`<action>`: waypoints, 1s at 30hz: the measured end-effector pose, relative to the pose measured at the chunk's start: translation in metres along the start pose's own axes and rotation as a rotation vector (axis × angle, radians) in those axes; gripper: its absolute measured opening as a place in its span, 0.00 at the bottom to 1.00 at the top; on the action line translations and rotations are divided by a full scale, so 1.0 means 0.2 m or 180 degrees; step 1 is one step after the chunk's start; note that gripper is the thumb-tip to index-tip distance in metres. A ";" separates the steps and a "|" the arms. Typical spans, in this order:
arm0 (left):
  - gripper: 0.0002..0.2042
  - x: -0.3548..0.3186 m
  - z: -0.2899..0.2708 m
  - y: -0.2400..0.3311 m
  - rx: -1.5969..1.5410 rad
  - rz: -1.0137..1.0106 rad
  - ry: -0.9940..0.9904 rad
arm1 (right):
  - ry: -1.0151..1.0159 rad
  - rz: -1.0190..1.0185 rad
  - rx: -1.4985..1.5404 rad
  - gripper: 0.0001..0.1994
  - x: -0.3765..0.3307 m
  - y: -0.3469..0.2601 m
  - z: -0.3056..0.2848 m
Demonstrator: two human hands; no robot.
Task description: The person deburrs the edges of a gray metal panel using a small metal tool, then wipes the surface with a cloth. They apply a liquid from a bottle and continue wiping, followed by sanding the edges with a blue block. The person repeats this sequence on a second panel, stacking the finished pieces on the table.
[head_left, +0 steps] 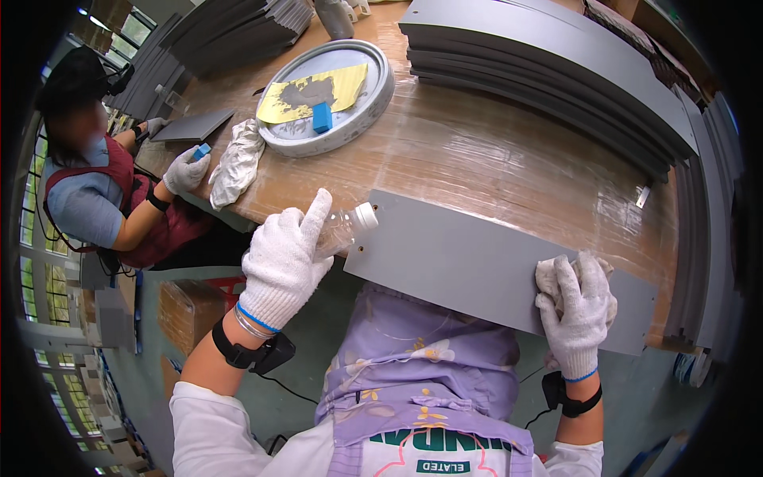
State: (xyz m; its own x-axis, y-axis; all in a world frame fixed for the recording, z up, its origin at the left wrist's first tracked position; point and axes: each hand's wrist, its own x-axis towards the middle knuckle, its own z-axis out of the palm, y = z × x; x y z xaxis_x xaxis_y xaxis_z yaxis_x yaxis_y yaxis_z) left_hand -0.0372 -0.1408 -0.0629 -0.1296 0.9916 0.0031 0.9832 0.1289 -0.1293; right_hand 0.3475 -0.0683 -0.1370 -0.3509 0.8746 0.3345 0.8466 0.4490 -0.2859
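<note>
Holding a clear plastic bottle with a white cap (pixel 338 231) tilted, the white-gloved left hand (pixel 284 258) has it angled so the cap sits over the left end of a long flat grey panel (pixel 465 258). White-gloved right hand (pixel 578 306) is closed around a bunched off-white cloth (pixel 547 276), resting on the panel near its right end. As for writing, there's dark green lettering on the white front of the purple floral apron (pixel 429 350), partly cut off at the bottom. The panel's near long edge runs right in front of the apron; beyond its far edge, a stretch of plastic-wrapped brown worktop (pixel 477 151) reaches to a tall stack of grey panels (pixel 548 52). A round grey lid-like tray (pixel 385 95) sits farther left.
</note>
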 end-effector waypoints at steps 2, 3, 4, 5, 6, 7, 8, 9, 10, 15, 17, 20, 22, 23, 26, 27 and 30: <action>0.47 0.07 0.01 0.01 -0.0793 0.0099 0.0434 | 0.0248 0.0245 0.0259 0.32 -0.02 0.01 0.02; 0.47 0.12 0.01 0.01 -0.1197 0.0151 0.0657 | 0.0253 0.0285 0.0329 0.32 -0.02 0.01 0.02; 0.44 0.18 -0.01 0.03 -0.1719 0.0084 0.0699 | 0.0259 0.0327 0.0397 0.32 -0.03 0.02 0.02; 0.44 0.26 0.00 0.04 -0.2337 0.0000 0.0756 | 0.0270 0.0360 0.0480 0.33 -0.03 0.03 0.02; 0.42 0.35 -0.02 0.05 -0.2884 -0.0173 0.0718 | 0.0113 0.0328 0.0493 0.33 -0.03 0.03 0.00; 0.41 0.45 -0.04 0.08 -0.3432 -0.0346 0.0667 | -0.0045 0.0299 0.0504 0.33 -0.02 0.02 -0.04; 0.41 0.55 -0.06 0.12 -0.3567 -0.0279 0.0653 | -0.0197 0.0285 0.0512 0.33 -0.01 0.02 -0.08; 0.41 0.63 -0.09 0.14 -0.3676 -0.0265 0.0651 | -0.0315 0.0155 0.0261 0.34 0.01 -0.01 -0.11; 0.40 0.71 -0.11 0.16 -0.3786 -0.0250 0.0647 | -0.0433 0.0026 0.0009 0.34 0.03 -0.03 -0.16; 0.42 1.01 -0.01 0.28 -0.3275 -0.0411 0.0640 | -0.0595 -0.0171 -0.0083 0.34 0.04 0.00 -0.11; 0.43 1.05 0.04 0.27 -0.3250 -0.0443 0.0667 | -0.0480 -0.0299 -0.0107 0.31 0.05 -0.01 -0.09; 0.43 1.02 0.19 0.21 -0.3559 -0.0187 0.0932 | -0.0410 -0.0346 -0.0196 0.29 0.07 -0.04 -0.05; 0.42 0.89 0.19 0.20 -0.3412 -0.0410 0.0984 | -0.0403 -0.0350 -0.0324 0.27 0.08 -0.07 -0.04; 0.42 0.80 0.20 0.20 -0.3346 -0.0523 0.1018 | -0.0395 -0.0364 -0.0414 0.27 0.08 -0.08 -0.04; 0.35 0.33 0.24 0.28 -0.3051 0.0676 0.1237 | -0.0411 -0.0208 -0.0433 0.26 0.10 -0.15 -0.02; 0.32 0.17 0.27 0.29 -0.2777 0.1021 0.0892 | -0.0433 -0.0160 -0.0382 0.26 0.11 -0.19 -0.01; 0.28 -0.11 0.39 0.41 -0.1705 0.1828 0.0889 | -0.0713 -0.0567 0.0037 0.22 0.26 -0.38 0.06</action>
State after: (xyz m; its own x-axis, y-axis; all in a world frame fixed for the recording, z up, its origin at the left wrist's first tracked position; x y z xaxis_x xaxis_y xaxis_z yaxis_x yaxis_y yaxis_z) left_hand 0.0372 -0.1528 -0.1504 0.3779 0.8629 0.3355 0.8239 -0.4787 0.3033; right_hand 0.2605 -0.0556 -0.1080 -0.5744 0.7999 0.1741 0.7595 0.6000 -0.2512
